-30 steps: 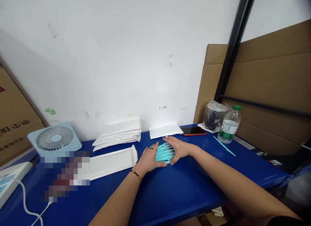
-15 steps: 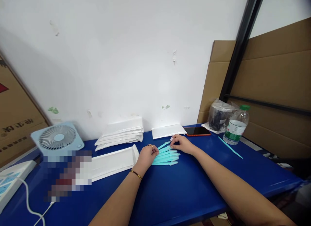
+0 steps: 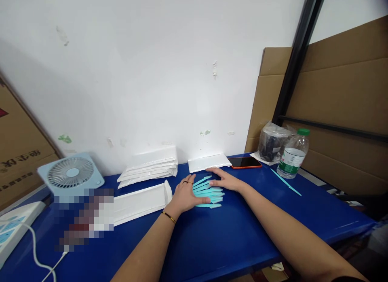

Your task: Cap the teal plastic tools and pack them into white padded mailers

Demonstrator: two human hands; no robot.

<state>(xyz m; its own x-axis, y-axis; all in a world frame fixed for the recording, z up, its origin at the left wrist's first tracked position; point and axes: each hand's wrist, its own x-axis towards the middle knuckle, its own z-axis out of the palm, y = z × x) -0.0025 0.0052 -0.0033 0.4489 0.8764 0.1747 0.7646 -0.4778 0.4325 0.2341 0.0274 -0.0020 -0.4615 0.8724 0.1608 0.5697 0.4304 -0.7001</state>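
Several slim turquoise eyebrow razors (image 3: pixel 217 195) lie fanned out on the blue table (image 3: pixel 224 237). My left hand (image 3: pixel 185 195) rests over their left ends, its thumb stretched across the lower razors and its fingers apart. At the right ends, my right hand (image 3: pixel 226 180) has its thumb on the upper razors and its fingers spread away from it. Neither hand grips anything, and my left hand hides part of the razors. A single turquoise razor (image 3: pixel 285 182) lies apart on the right.
Behind the razors lie a white padded packet (image 3: pixel 209 163) and a phone (image 3: pixel 245 162). White packets (image 3: pixel 148 168) are stacked back left, with another packet (image 3: pixel 139 203) in front. A fan (image 3: pixel 72 172) stands left; a water bottle (image 3: pixel 292 154) and a bagged cup (image 3: pixel 271 144) stand right.
Both hands have opened from a pinch. My left thumb now reaches over the lower razors, and the small pale thing at my right fingertips no longer shows.
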